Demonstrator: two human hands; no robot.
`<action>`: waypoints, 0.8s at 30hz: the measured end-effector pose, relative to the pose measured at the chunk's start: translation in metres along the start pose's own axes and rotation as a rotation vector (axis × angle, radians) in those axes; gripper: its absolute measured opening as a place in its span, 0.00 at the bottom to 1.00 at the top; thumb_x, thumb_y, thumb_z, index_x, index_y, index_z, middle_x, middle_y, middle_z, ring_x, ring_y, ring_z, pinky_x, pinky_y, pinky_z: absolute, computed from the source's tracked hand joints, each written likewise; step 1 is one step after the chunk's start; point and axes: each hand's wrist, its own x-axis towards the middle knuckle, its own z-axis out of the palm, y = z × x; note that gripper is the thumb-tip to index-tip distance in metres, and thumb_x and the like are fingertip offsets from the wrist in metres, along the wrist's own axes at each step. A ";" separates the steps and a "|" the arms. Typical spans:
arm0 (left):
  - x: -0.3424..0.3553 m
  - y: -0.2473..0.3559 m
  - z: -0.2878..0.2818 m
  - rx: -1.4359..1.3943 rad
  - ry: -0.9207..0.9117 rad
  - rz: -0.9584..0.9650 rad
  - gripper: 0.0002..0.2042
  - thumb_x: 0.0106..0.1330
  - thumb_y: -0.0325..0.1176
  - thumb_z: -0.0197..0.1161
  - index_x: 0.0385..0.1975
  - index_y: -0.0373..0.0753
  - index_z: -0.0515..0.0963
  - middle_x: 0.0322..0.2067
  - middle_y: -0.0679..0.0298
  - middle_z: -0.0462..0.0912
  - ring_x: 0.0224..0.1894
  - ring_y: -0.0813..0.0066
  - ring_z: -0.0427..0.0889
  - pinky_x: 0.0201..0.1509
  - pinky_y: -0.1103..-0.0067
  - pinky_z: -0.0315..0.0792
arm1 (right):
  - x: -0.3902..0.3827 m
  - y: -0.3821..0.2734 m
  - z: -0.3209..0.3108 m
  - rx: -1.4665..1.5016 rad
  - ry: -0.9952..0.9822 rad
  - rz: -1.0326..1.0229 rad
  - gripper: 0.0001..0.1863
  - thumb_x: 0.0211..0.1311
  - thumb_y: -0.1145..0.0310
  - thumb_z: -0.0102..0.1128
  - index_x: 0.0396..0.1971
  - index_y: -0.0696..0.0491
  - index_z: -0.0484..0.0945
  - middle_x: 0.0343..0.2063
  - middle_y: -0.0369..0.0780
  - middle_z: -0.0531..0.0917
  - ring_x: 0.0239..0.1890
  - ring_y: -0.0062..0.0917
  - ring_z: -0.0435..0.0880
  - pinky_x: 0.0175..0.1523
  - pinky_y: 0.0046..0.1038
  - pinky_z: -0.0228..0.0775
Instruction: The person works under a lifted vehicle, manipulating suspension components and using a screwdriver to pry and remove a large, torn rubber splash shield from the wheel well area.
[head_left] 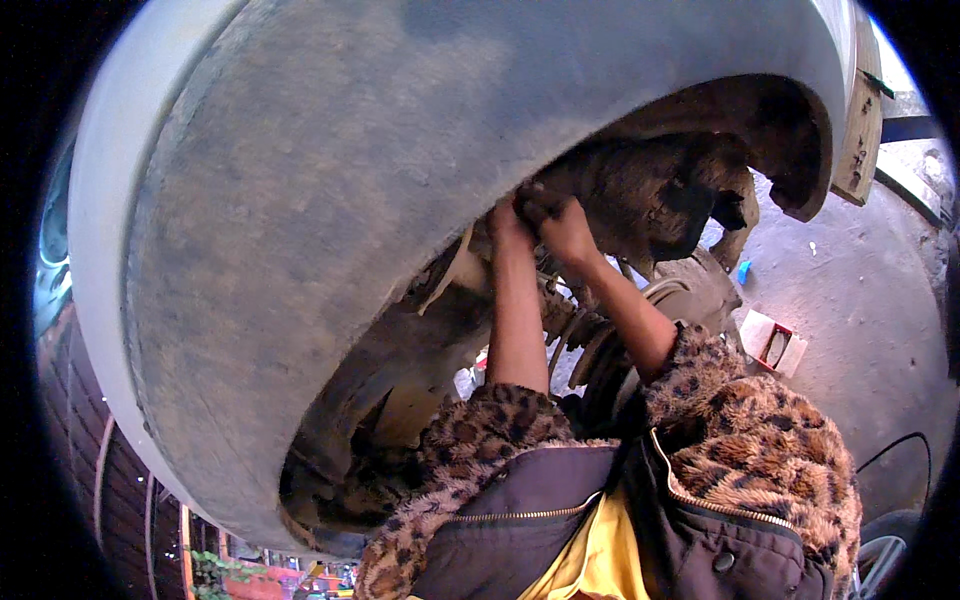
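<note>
A dusty grey car fender arches over both of my hands, which reach up into the open wheel well. My left hand is raised against the fender's inner edge, and its fingers are hidden there. Right beside it, my right hand has its fingers curled closed at the same spot; what they grip is too dark to make out. Next to the right hand hangs the dark, dirt-covered inner liner. Below my forearms are suspension parts and a round, rusty brake disc.
An open red-and-white box with something inside lies on the concrete floor at the right, near a small blue object. A wooden plank stands by the fender's right end. A black cable curves above a wheel at lower right.
</note>
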 end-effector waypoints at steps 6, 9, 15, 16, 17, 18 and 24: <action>-0.002 0.007 0.013 -0.032 -0.056 0.103 0.10 0.71 0.33 0.53 0.45 0.37 0.77 0.37 0.60 0.80 0.37 0.68 0.79 0.44 0.72 0.78 | 0.004 -0.004 -0.001 -0.127 0.003 0.020 0.14 0.60 0.70 0.57 0.41 0.63 0.81 0.35 0.53 0.85 0.41 0.35 0.82 0.50 0.35 0.73; -0.003 0.003 -0.001 -0.068 -0.122 0.050 0.11 0.70 0.32 0.55 0.48 0.37 0.77 0.40 0.60 0.80 0.40 0.68 0.79 0.44 0.73 0.78 | 0.007 -0.014 -0.005 -0.193 -0.001 0.103 0.13 0.62 0.69 0.58 0.40 0.63 0.82 0.34 0.52 0.86 0.38 0.28 0.83 0.49 0.32 0.72; 0.048 -0.013 0.016 -0.185 -0.032 -0.056 0.10 0.71 0.34 0.55 0.44 0.37 0.77 0.36 0.62 0.80 0.33 0.68 0.79 0.37 0.74 0.78 | 0.012 0.021 0.002 -0.271 0.207 -0.161 0.14 0.60 0.70 0.59 0.43 0.62 0.82 0.36 0.55 0.85 0.40 0.33 0.85 0.49 0.33 0.73; 0.056 -0.010 0.016 -0.152 -0.024 -0.057 0.09 0.70 0.35 0.56 0.43 0.38 0.77 0.34 0.63 0.80 0.31 0.68 0.79 0.34 0.74 0.78 | 0.014 0.021 -0.004 -0.264 0.222 -0.139 0.15 0.60 0.70 0.58 0.44 0.62 0.81 0.36 0.56 0.85 0.41 0.34 0.86 0.49 0.34 0.73; 0.071 -0.006 -0.041 -0.121 0.004 -0.059 0.09 0.70 0.35 0.56 0.41 0.38 0.78 0.32 0.63 0.81 0.30 0.68 0.80 0.34 0.74 0.78 | -0.001 0.008 0.014 -0.211 0.168 -0.126 0.15 0.60 0.70 0.58 0.44 0.62 0.81 0.37 0.56 0.85 0.42 0.34 0.86 0.49 0.34 0.73; 0.072 0.014 -0.117 -0.096 0.054 -0.017 0.09 0.70 0.36 0.56 0.40 0.38 0.78 0.30 0.63 0.82 0.30 0.68 0.81 0.34 0.73 0.79 | -0.017 -0.013 0.048 -0.113 -0.003 -0.032 0.16 0.60 0.70 0.58 0.45 0.62 0.81 0.39 0.57 0.84 0.43 0.35 0.86 0.50 0.34 0.73; -0.018 0.004 0.011 0.108 -0.134 0.010 0.11 0.70 0.40 0.59 0.37 0.38 0.79 0.33 0.61 0.84 0.35 0.69 0.82 0.43 0.74 0.78 | 0.014 0.014 -0.006 -0.245 0.002 0.041 0.16 0.63 0.70 0.59 0.47 0.64 0.81 0.42 0.49 0.86 0.46 0.28 0.83 0.51 0.31 0.72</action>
